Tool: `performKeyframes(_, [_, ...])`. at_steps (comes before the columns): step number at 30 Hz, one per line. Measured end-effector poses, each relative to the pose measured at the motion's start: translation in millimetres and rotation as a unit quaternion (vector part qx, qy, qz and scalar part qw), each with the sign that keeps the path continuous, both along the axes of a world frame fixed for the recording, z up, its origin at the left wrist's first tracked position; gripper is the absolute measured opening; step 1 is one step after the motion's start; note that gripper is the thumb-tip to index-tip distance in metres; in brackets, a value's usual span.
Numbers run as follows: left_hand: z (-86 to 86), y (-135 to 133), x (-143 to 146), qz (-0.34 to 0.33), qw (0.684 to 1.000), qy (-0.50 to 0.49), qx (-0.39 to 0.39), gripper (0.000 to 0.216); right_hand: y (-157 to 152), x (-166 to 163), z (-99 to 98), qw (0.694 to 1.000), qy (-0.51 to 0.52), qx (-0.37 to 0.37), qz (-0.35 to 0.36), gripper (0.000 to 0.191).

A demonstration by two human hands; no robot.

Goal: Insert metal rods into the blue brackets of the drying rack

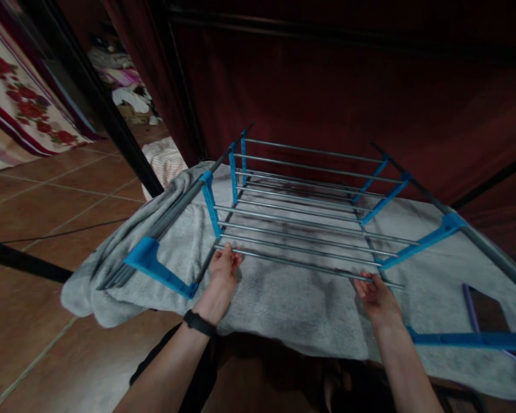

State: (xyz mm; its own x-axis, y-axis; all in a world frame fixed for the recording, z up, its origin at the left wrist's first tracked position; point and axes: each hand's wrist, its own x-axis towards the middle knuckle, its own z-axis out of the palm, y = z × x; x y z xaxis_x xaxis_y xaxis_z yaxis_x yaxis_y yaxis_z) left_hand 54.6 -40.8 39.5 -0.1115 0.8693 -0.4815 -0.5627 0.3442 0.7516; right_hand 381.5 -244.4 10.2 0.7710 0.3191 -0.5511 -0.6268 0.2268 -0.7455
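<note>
A partly built rack (234, 178) of metal rods and blue plastic brackets lies on a grey blanket (279, 304). My left hand (223, 267) is closed round the left end of the nearest metal rod (301, 264), and my right hand (374, 292) grips that same rod near its right end. The rod spans between the two dark side poles, in front of several parallel rods. Close to my left hand is a blue bracket (159, 267) at the near left corner. Another blue bracket (473, 339) juts out right of my right hand.
A phone (492, 312) lies on the blanket at the right, partly behind the near right bracket. Dark red curtains (327, 86) hang behind the rack. Black frame posts (107, 115) stand at the left, over a tiled floor (34, 310). Clothes (129, 97) are piled farther back.
</note>
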Motion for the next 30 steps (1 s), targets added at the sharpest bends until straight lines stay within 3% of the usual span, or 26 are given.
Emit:
performKeyframes(8, [5.9,-7,5,0.009,1.000,-0.010,-0.015,0.018,3,2,-0.4,0.999,0.015,-0.026,0.030,0.021])
performKeyframes(17, [12.6,-5,0,0.024,0.999,-0.019,-0.015,0.017,-1,8,0.4,0.999,-0.011,-0.029,0.010,0.025])
performKeyframes(30, [5.3,-3,-14,0.017,1.000,-0.008,-0.004,0.018,6,-7,5.2,1.000,0.002,-0.023,-0.003,0.022])
